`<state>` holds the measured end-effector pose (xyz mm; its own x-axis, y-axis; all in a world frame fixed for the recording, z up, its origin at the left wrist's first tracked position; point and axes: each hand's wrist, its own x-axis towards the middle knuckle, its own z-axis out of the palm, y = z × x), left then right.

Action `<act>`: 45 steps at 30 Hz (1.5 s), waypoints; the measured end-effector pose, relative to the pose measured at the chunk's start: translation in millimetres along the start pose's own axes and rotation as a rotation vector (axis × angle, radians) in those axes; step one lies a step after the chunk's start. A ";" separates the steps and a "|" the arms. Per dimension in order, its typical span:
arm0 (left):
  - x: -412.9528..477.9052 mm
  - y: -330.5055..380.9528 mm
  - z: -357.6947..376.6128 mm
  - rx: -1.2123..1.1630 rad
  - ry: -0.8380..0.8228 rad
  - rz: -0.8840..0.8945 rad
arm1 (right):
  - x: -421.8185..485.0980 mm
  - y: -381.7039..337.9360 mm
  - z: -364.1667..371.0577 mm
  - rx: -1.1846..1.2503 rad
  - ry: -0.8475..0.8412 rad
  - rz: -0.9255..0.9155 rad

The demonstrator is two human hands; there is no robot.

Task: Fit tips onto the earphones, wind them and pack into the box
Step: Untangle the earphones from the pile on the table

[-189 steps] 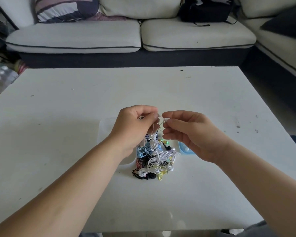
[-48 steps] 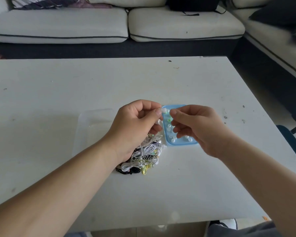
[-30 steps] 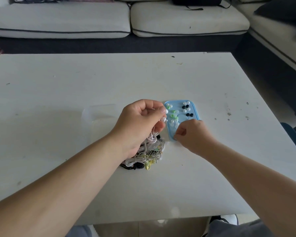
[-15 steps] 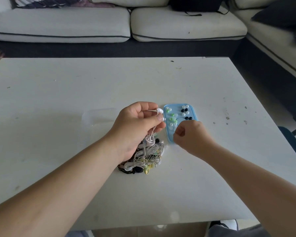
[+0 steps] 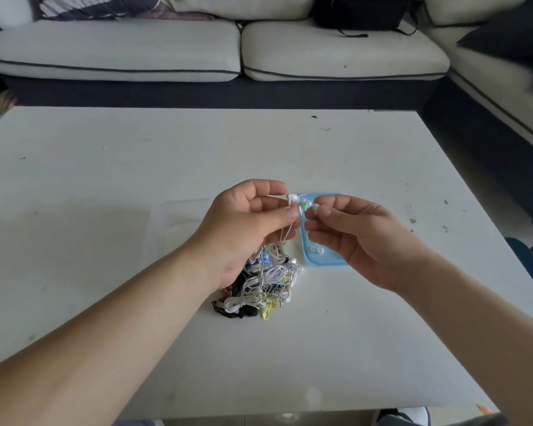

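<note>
Left hand [image 5: 253, 224]: fingers curled, thumb and forefinger pinching a small white plastic earbud [image 5: 293, 198]; its thin pale cable [image 5: 285, 233] drops roughly vertical into the heap below.

Right hand [image 5: 362, 238]: thumb and forefinger nipped on a tiny white silicone tip [image 5: 316, 206]; other fingers loosely bent.

Key relation: tip sits just right of the earbud, near level, a small gap between, not touching; closing line runs left to right between the hands, across the cable's hang; which way the earbud's nozzle faces is too small to tell; judged, it must face the tip before the push.

Outward: shallow light-blue plastic tray [image 5: 323, 262] under the right hand, loose white and green tips in it; tangled heap of white, black, yellow and blue earphones [image 5: 259, 290] under the left hand, just beside the tray; clear plastic box [image 5: 179, 216] left of the left hand, nearer that hand; all on a white table [image 5: 105, 167].

No brand, label or writing legible.
</note>
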<state>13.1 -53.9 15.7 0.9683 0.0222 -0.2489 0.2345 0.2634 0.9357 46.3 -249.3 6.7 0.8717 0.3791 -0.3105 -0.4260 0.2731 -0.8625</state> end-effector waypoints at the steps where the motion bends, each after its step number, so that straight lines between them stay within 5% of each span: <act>1: 0.1 -0.2 0.2 0.004 -0.003 0.004 | 0.0 0.3 0.6 -0.005 -0.024 -0.006; 45: -2.2 -6.3 3.3 0.130 0.054 0.091 | -2.6 5.3 14.6 -0.188 0.026 -0.130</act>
<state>9.7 -58.8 11.2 0.9808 0.0927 -0.1714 0.1586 0.1308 0.9786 38.3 -235.9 8.8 0.9233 0.3280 -0.1999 -0.2591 0.1479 -0.9545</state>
